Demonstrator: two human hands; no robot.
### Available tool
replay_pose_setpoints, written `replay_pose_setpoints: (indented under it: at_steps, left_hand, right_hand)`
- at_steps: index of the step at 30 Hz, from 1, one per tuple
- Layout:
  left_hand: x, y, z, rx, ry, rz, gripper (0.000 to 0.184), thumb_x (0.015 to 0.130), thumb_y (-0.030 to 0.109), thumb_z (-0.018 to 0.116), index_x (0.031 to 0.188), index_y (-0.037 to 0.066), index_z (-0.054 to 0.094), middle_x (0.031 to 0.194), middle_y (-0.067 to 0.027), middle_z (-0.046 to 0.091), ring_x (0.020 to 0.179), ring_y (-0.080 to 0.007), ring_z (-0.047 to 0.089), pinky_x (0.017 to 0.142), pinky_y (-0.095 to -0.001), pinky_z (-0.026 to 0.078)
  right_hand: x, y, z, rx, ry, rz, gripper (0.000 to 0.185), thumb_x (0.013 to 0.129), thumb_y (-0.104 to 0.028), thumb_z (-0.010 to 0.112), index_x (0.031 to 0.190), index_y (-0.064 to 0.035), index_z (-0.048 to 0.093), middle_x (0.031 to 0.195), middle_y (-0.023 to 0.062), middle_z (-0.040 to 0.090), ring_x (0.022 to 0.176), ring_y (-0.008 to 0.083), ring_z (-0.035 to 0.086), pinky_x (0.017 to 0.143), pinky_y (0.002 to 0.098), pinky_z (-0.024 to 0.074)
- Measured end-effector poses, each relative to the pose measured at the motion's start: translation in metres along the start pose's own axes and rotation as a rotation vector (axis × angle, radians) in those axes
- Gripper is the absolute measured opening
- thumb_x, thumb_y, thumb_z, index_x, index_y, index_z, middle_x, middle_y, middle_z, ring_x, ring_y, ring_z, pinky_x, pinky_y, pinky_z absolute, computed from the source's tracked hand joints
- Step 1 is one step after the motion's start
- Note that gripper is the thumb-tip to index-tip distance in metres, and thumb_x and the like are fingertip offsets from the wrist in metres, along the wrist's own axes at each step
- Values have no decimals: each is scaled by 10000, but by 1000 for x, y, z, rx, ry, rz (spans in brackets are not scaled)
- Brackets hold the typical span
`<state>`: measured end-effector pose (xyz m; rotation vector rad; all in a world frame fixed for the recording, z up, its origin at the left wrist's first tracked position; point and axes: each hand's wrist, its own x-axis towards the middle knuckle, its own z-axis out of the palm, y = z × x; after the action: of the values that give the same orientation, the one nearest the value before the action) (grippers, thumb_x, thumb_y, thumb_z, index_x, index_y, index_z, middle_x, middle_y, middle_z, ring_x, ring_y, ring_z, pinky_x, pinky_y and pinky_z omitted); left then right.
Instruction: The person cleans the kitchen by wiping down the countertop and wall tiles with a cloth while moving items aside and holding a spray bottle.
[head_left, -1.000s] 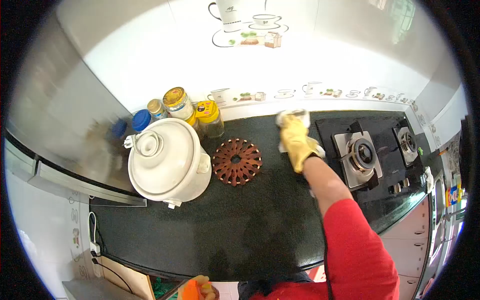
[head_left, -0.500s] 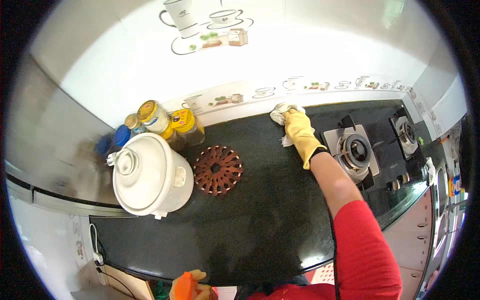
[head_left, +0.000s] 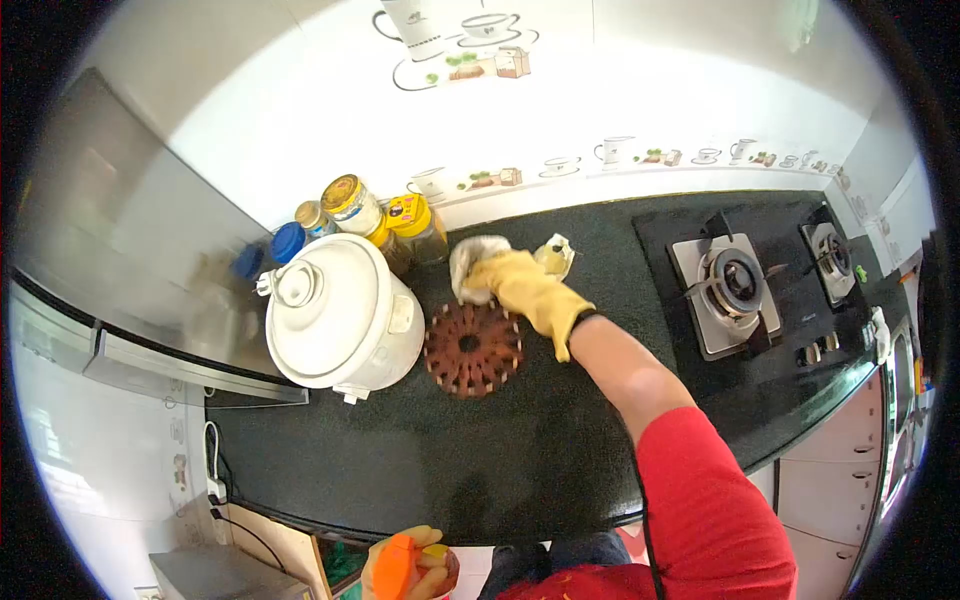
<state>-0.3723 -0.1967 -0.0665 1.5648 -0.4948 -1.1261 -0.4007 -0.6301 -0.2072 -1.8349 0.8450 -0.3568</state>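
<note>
My right hand [head_left: 520, 285], in a yellow rubber glove, is closed on a whitish cloth [head_left: 475, 262] pressed to the black countertop [head_left: 540, 440]. A loose end of the cloth shows to the right of the glove. Just below the hand lies a round brown wooden trivet [head_left: 470, 350]. At the bottom edge, my left hand [head_left: 430, 572], gloved as well, grips what looks like a spray bottle with an orange head [head_left: 395, 568]; its lower part is out of view.
A white lidded appliance [head_left: 340, 315] stands at the left, with several jars [head_left: 415, 225] behind it. On the right is a gas stove [head_left: 735, 285]. A tiled wall [head_left: 690, 90] runs along the back.
My right hand has swept the cloth leftward along the back of the counter, from near the stove to beside the jars. My left hand keeps its grip. The view has shifted slightly.
</note>
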Motion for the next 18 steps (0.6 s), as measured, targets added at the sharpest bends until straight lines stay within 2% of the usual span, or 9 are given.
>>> replay_pose_setpoints:
  at_steps: [4,6,9,10,12,13,14,16,18]
  left_hand:
    - [22,-12,-28,231,-37,120,544,668,-91,743,1166,-28,534,1099,-163,641,814,-180,643,735,-319,540]
    - [34,-7,-32,156,-65,97,543,689,-59,733,1191,-20,529,1094,-143,648,830,-160,630,721,-282,520]
    - [54,28,-21,332,-106,116,485,732,43,719,1186,8,554,1051,-86,681,773,-114,619,712,-250,499]
    - [66,41,-15,692,-126,343,482,729,22,720,1184,25,562,1042,-86,680,776,-95,618,709,-257,499]
    - [98,36,-2,366,-251,204,504,725,44,712,1202,29,553,1054,-86,674,749,-102,612,724,-267,492]
    - [110,45,11,461,-282,265,501,727,47,705,1203,26,550,1050,-86,672,760,-109,614,737,-268,492]
    - [127,45,20,509,-295,294,500,729,59,707,1203,27,550,1046,-75,671,793,-116,615,754,-276,495]
    - [165,38,44,611,-230,263,484,709,56,722,1158,5,551,1021,-73,662,844,-133,626,781,-289,501]
    - [187,39,64,632,-189,200,461,711,120,711,1142,52,562,1007,-70,673,898,-186,641,831,-312,489]
  right_hand:
    - [-66,43,41,-286,-56,-460,326,812,-101,590,1110,-203,676,1129,23,658,1073,232,596,909,302,483]
    - [-112,27,47,-692,-88,-608,364,806,-105,547,1121,-242,666,1179,-7,628,1102,237,581,932,316,468]
    - [-174,11,51,-789,-116,-404,328,863,-178,489,1135,-252,656,1219,-4,617,1120,232,580,924,370,461]
    - [-167,-15,48,-847,-205,49,303,882,-225,476,1120,-221,663,1198,14,632,1101,231,592,913,370,465]
    - [-174,7,41,-919,-156,341,289,882,-212,491,1113,-175,661,1147,56,650,1074,216,602,903,374,474]
    - [-193,52,30,-954,-20,174,291,863,-152,519,1121,-161,653,1117,79,652,1066,202,600,904,378,480]
    - [-196,52,17,-785,113,329,292,851,-142,533,1114,-157,658,1106,82,658,1051,221,604,908,378,470]
    - [-198,108,4,-438,585,-6,319,788,-98,603,1096,-147,667,1071,81,667,999,267,613,905,379,453]
    - [-199,87,-7,-745,628,-29,367,702,-82,676,1064,-143,667,1042,77,662,974,284,611,877,378,466]
